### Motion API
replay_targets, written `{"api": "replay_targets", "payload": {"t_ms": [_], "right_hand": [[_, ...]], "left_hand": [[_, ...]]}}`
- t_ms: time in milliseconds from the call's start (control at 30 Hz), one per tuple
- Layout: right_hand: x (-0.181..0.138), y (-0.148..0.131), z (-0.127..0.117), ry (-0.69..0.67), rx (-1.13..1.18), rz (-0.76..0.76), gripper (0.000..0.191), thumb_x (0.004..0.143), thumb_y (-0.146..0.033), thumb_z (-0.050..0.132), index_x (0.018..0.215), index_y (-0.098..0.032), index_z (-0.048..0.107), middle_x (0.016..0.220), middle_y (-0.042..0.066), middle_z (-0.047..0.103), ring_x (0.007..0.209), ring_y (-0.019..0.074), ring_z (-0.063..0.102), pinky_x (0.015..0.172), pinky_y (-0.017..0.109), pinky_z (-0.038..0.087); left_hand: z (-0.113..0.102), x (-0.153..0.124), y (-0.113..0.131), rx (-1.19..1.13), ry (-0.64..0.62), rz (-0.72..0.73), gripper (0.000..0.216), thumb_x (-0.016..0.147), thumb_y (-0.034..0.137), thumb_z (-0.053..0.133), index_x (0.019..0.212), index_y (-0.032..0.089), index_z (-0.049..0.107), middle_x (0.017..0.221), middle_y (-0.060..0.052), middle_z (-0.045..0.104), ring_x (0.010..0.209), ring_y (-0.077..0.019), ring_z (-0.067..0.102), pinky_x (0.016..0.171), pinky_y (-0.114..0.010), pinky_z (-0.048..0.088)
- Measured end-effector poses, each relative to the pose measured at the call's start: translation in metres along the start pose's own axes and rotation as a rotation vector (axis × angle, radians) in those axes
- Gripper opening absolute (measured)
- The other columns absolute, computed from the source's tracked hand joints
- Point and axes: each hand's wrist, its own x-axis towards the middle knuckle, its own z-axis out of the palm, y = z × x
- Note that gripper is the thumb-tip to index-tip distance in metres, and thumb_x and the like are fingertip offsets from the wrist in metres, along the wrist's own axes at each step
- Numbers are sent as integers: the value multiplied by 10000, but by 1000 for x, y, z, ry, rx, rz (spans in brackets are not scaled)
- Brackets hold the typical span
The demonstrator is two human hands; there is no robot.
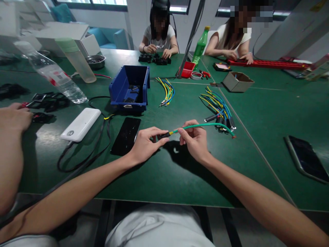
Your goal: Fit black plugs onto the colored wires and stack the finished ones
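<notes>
In my left hand is a short black sleeve, pinched between thumb and fingers. A green wire with a yellow section runs out of the sleeve's right end. My right hand pinches this wire close to the sleeve, and its free end arcs off to the right. Behind that end lies a bundle of yellow, blue and green wires with black sleeves and metal lugs. Farther back is a smaller bundle of wires. Beyond my left hand stands a blue bin with small black pieces inside.
A black phone, a white power bank and its cable lie at left; another phone is at right. Bottles, a green one included, and a cardboard box stand farther back. Another person's arm reaches in at left; two people sit opposite.
</notes>
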Motion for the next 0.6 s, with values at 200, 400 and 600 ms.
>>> {"api": "replay_targets", "payload": {"t_ms": [200, 400, 600], "right_hand": [[7, 2, -3, 71, 103, 70, 328, 752, -361, 745, 858, -215, 471, 580, -77, 593, 353, 68, 494, 343, 176, 336], [9, 6, -5, 78, 197, 135, 311, 759, -350, 746, 864, -223, 483, 574, -95, 552, 365, 56, 481, 349, 161, 325], [9, 5, -6, 70, 232, 160, 288, 767, -336, 744, 874, -228, 499, 565, -96, 534, 374, 55, 481, 356, 158, 327]], "left_hand": [[3, 0, -5, -167, -23, -90, 349, 791, 202, 683, 1139, 167, 687, 1010, -84, 710, 796, -162, 643, 697, -271, 525], [2, 2, -8, -357, -62, -193, 319, 811, 249, 675, 1112, 145, 687, 1026, -95, 705, 890, -185, 651, 783, -287, 518], [2, 4, -5, -396, -58, -224, 304, 800, 259, 695, 1083, 149, 700, 994, -81, 699, 883, -179, 636, 781, -277, 498]]}}
